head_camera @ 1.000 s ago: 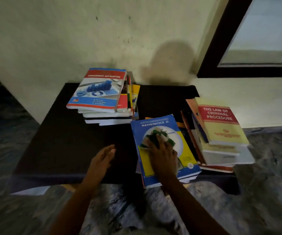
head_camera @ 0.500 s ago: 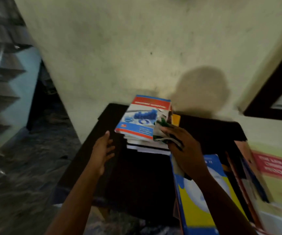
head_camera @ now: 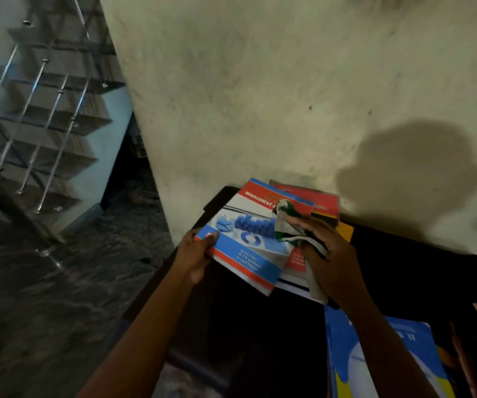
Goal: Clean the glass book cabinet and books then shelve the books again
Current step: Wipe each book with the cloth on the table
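Since the earlier frame, the left hand (head_camera: 195,255) is brought in from its open hover and is now closed on the near-left corner of the red-and-blue book (head_camera: 248,248), thumb on the cover and the other fingers hidden beneath. The right hand (head_camera: 329,254) is carried up from the blue book (head_camera: 375,354) and its fingers are clenched on the cloth (head_camera: 289,228), which is pressed on the cover just beyond the fingertips.

The red-and-blue book is seen skewed, its near edge jutting past the stack (head_camera: 297,280) under the right palm, on the dark table (head_camera: 260,326). The glass cabinet (head_camera: 45,124) is seen well to the left of the left fingers.

Trouble is judged likeliest from the one-corner hold: a firm wipe could lever the book out of the left fingers. The stack under it could also be shoved askew or toward the wall (head_camera: 260,96). The loose tail of cloth hanging below the right fingers could snag a lower cover.

"MANAGEMENT A" is read on the red band, the rest being hidden by the cloth. "II" is read on the blue book near the right wrist. The small lines on the blue band cannot be read.
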Demonstrator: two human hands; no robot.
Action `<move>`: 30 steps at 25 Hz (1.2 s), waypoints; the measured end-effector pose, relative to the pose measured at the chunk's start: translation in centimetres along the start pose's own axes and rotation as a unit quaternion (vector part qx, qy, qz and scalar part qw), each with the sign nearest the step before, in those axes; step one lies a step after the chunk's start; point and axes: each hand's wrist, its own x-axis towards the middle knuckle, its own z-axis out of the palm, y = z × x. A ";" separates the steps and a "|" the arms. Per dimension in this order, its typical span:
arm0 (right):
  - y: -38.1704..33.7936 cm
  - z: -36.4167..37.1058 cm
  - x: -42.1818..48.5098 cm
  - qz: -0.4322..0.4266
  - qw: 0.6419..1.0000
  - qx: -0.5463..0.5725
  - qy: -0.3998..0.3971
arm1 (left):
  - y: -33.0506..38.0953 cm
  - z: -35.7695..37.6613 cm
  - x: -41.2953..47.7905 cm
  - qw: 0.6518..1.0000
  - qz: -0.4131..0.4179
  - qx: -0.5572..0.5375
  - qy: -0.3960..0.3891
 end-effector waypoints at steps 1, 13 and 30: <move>-0.3 0.6 0.4 -0.018 1.000 0.006 -0.012 | 0.8 -1.9 -0.8 0.999 0.002 -0.041 -0.012; -4.2 19.8 2.3 0.027 0.988 0.090 -0.121 | -2.3 -23.2 -3.0 0.980 -0.128 -0.111 0.107; -0.9 37.2 -3.5 -0.045 0.930 -0.238 -0.278 | -1.9 -29.4 -0.7 0.954 -0.257 -0.147 0.046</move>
